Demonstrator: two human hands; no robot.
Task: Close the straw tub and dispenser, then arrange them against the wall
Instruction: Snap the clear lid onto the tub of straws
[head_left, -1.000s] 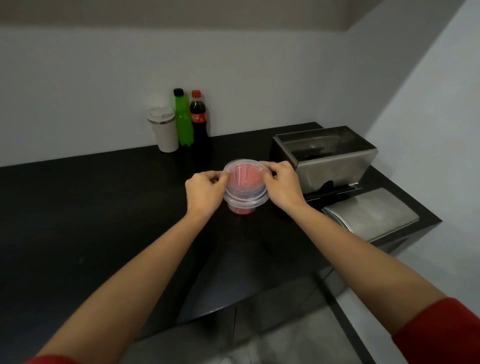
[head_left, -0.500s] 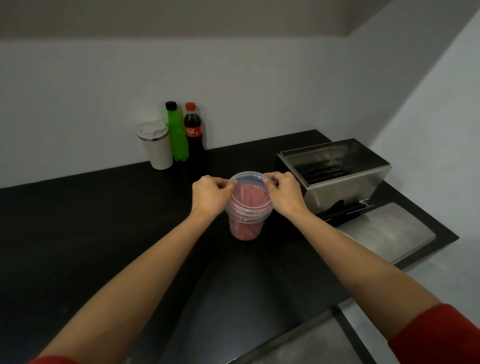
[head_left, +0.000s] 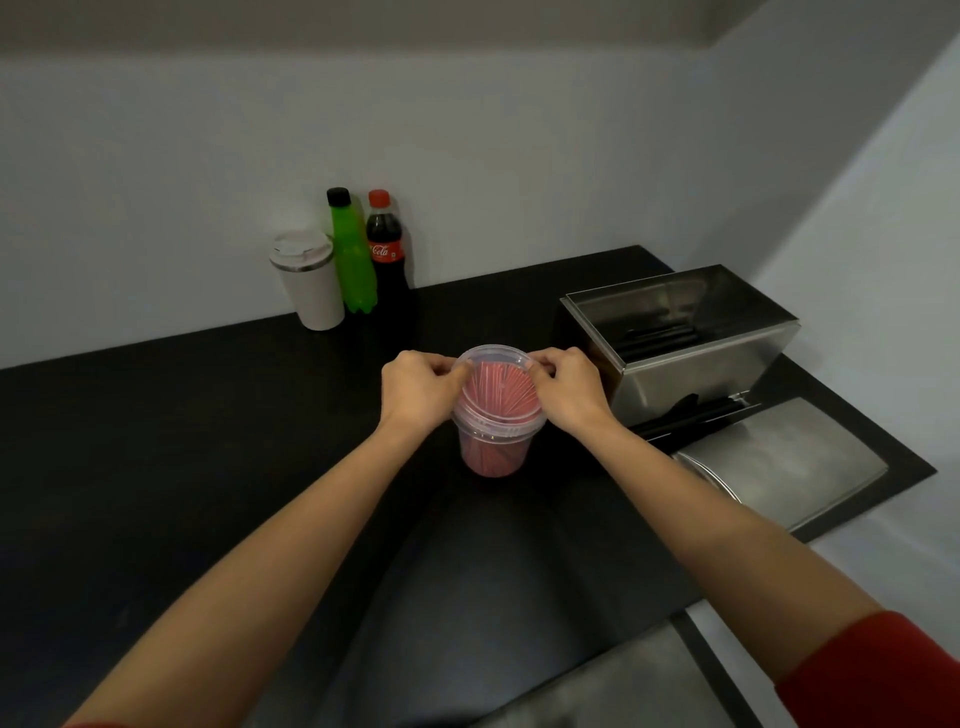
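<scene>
A clear plastic tub full of red straws stands on the black counter in the middle of the view. A clear round lid lies on its rim. My left hand pinches the lid's left edge and my right hand pinches its right edge. To the right stands the steel straw dispenser, its top open, with dark straws inside and in its front slot. Its curved steel lid lies on the counter in front of it.
Against the back wall stand a white travel mug, a green bottle and a cola bottle. The side wall runs close behind the dispenser. The counter's front edge is near me, with grey floor below.
The view has tilted up, so everything sits lower in the frame. Both hands stay on the lid's edges and the tub has not shifted on the counter.
</scene>
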